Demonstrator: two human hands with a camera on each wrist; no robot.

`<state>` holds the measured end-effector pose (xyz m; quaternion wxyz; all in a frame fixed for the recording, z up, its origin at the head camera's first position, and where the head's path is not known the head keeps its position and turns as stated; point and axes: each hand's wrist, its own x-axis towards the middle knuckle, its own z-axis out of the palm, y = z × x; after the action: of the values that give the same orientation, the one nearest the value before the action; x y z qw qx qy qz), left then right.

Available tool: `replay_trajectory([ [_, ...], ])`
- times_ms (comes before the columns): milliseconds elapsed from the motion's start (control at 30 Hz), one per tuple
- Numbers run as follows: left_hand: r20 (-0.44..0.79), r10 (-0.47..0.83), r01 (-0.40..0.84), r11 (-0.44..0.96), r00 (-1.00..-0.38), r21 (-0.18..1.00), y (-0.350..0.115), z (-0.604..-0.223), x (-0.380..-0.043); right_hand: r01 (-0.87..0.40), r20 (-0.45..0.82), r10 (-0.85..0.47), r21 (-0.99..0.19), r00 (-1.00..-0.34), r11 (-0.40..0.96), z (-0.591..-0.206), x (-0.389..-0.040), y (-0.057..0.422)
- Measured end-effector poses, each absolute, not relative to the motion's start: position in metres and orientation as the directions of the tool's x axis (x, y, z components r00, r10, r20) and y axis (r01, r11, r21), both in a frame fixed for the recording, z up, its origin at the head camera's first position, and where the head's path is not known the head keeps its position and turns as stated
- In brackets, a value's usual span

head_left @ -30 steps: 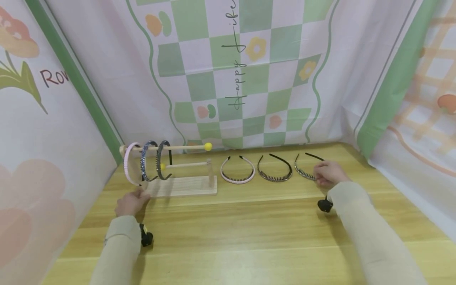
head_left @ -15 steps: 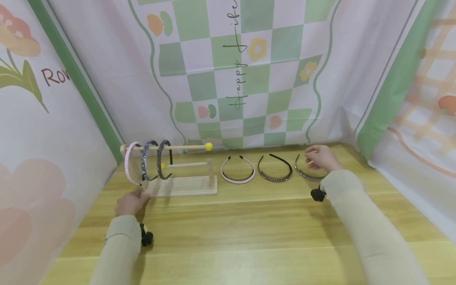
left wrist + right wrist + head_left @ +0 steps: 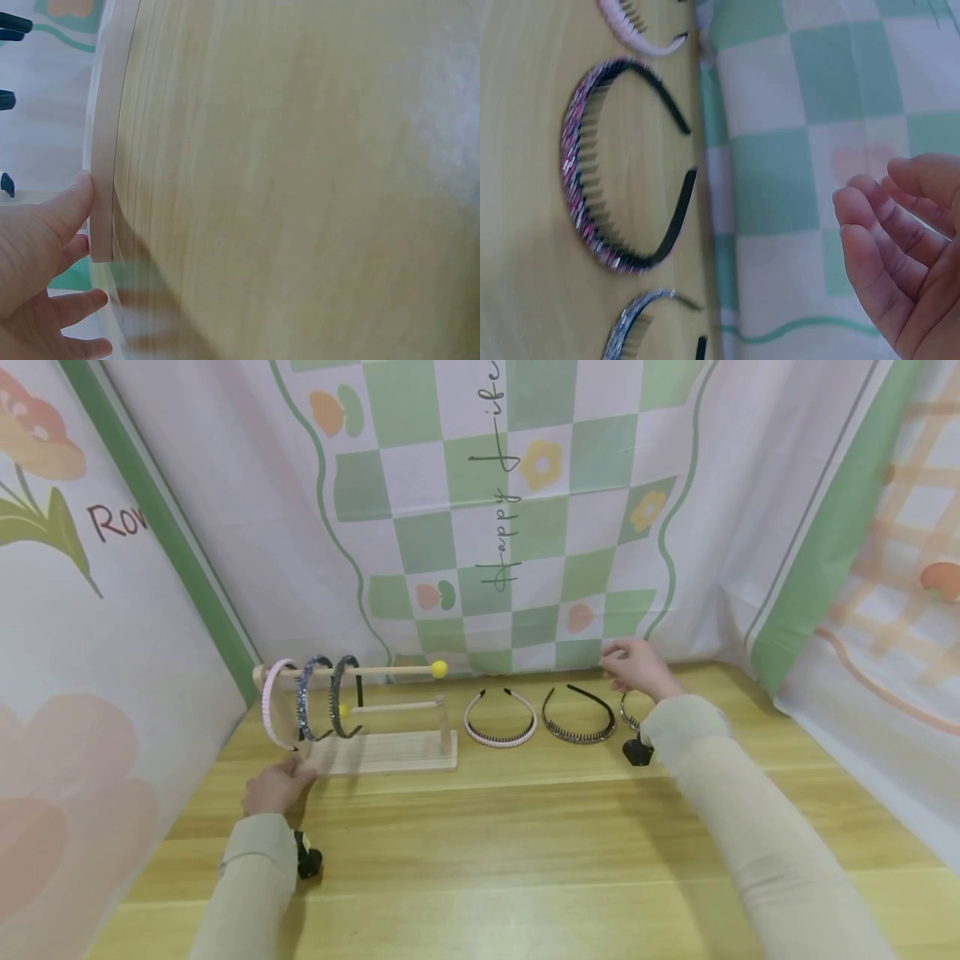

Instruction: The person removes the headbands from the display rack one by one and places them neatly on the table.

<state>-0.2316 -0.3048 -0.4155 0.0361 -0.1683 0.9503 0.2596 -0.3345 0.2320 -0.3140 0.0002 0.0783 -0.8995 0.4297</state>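
Note:
In the head view my left hand [image 3: 276, 787] is at the near left corner of a wooden headband stand [image 3: 390, 753]. The left wrist view has its thumb [image 3: 75, 199] and index finger pinching the end of the stand's base [image 3: 109, 150]. Pink, blue-sequinned and dark toothed headbands hang on the upper rod [image 3: 397, 671]. My right hand [image 3: 641, 667] is raised over the row of headbands, fingers loosely bent and holding nothing. Below it lie a pink headband [image 3: 501, 741], a multicoloured glittery headband [image 3: 574, 165] and a silvery one [image 3: 622, 330], partly hidden by the wrist in the head view.
A lower rod [image 3: 393, 707] with a yellow ball end [image 3: 344, 711] sits under the upper one, which ends in another yellow ball [image 3: 438, 669]. A checked cloth [image 3: 510, 527] hangs behind the wooden table [image 3: 480, 860].
My right hand has risen from the rightmost headband and moved left, toward the middle one. That headband stays on the table. The left hand has kept its place at the stand.

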Motion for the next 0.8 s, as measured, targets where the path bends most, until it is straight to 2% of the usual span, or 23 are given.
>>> replay_trajectory([
  [300,-0.145,-0.296,-0.329,0.815,-0.944,0.477,-0.307,-0.417,-0.231,-0.173,0.093,-0.157,-0.749,-0.983,0.639,-0.295,-0.341,0.194],
  [567,-0.157,-0.303,-0.340,0.815,-0.940,0.470,-0.307,-0.416,-0.232,-0.276,0.186,-0.203,-0.676,-0.961,0.683,-0.280,-0.344,0.159],
  [800,-0.160,-0.298,-0.338,0.814,-0.941,0.472,-0.306,-0.416,-0.232,-0.306,0.186,-0.248,-0.683,-0.951,0.663,-0.265,-0.342,0.133],
])
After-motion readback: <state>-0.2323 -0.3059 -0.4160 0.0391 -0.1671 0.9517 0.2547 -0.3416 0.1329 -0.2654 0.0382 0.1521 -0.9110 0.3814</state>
